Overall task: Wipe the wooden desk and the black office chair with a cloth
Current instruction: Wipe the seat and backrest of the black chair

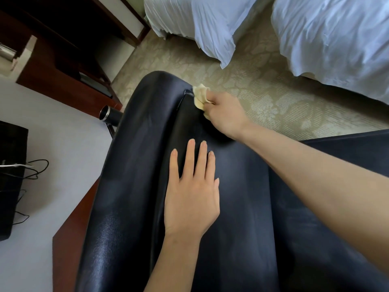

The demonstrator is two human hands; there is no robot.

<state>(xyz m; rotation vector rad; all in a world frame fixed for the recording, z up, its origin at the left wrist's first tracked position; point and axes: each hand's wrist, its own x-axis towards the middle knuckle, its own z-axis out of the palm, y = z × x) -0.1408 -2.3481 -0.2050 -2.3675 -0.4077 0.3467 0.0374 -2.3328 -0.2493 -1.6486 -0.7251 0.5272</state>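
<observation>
head view, looking down over the black office chair, which fills the middle and lower frame; its leather surface is glossy with a raised seam running up toward the far edge. left hand lies flat on the chair, palm down, fingers straight and slightly spread, holding nothing. right hand reaches forward to the chair's far edge, fingers curled tight around a bunched pale yellow cloth; the cloth touches the leather just beside the end of the seam. right forearm crosses the frame from the lower right. the wooden counter sits to the left of the chair, reddish-brown edge with a pale top; the chair overlaps its edge in this view. on the counter: a black box-like object at the far left with thin black cables trailing beside it. a dark cylinder with a metal rim shows just beside the chair's left edge. beyond the chair, patterned beige carpet, and white bedding at the top right.
</observation>
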